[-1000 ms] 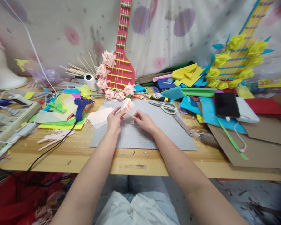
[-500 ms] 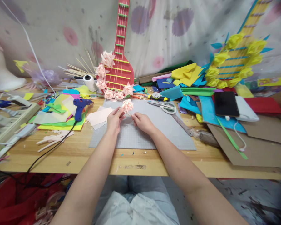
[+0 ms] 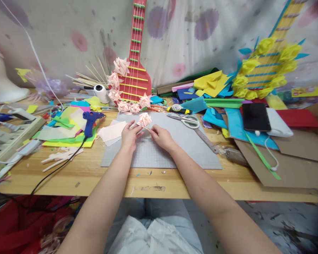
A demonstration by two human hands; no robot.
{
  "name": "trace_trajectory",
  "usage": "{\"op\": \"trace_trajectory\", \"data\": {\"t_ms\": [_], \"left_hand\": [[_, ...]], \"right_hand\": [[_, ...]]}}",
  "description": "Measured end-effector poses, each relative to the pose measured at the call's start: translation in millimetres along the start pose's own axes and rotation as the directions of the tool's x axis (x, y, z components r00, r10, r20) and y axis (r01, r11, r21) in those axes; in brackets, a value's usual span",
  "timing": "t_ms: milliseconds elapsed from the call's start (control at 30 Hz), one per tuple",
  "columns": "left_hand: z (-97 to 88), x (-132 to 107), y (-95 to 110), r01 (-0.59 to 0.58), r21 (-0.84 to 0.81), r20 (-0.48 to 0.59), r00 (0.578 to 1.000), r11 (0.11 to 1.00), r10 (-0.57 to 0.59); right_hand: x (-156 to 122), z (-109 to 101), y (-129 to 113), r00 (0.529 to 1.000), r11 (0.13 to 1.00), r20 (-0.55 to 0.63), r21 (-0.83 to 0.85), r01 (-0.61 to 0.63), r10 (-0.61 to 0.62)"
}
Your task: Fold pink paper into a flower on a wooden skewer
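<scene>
Both my hands meet over the grey cutting mat (image 3: pixel 175 151). A small pink paper flower (image 3: pixel 144 119) sits on the end of a thin wooden stick. My right hand (image 3: pixel 162 137) pinches the stick just below the flower. With its fingertips, my left hand (image 3: pixel 129 134) pinches the flower's near edge. Behind them a red cardboard guitar (image 3: pixel 136 76) leans on the wall, several similar pink flowers along its left edge.
A blue glue gun (image 3: pixel 90 121) lies left of the mat on coloured sheets. Scissors (image 3: pixel 188 121) and a metal ruler (image 3: pixel 208 141) lie on its right side. A black phone (image 3: pixel 255 117), foam scraps and a yellow-flowered guitar (image 3: pixel 267 67) fill the right. A power strip (image 3: pixel 13 132) sits far left.
The hands and flower have shifted very slightly; my left fingers have adjusted on the flower. Nothing else has moved.
</scene>
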State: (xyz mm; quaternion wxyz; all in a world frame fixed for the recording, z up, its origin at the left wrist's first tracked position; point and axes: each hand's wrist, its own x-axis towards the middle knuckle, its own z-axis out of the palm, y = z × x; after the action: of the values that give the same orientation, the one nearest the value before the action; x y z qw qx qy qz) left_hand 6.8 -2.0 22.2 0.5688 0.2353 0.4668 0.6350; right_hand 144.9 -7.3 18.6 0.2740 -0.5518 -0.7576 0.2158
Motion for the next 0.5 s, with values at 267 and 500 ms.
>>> {"op": "trace_trajectory", "data": {"t_ms": [267, 500], "left_hand": [[2.0, -2.0, 2.9, -0.008, 0.004, 0.008, 1.000, 1.000, 0.008], [7.4, -8.4, -1.6, -0.107, 0.090, -0.099, 0.988, 0.990, 0.115]], "right_hand": [[-1.0, 1.9, 1.0, 0.996, 0.996, -0.085, -0.084, 0.010, -0.017], [0.0, 7.2, 0.4, 0.995, 0.983, -0.093, -0.181, 0.029, -0.047]]}}
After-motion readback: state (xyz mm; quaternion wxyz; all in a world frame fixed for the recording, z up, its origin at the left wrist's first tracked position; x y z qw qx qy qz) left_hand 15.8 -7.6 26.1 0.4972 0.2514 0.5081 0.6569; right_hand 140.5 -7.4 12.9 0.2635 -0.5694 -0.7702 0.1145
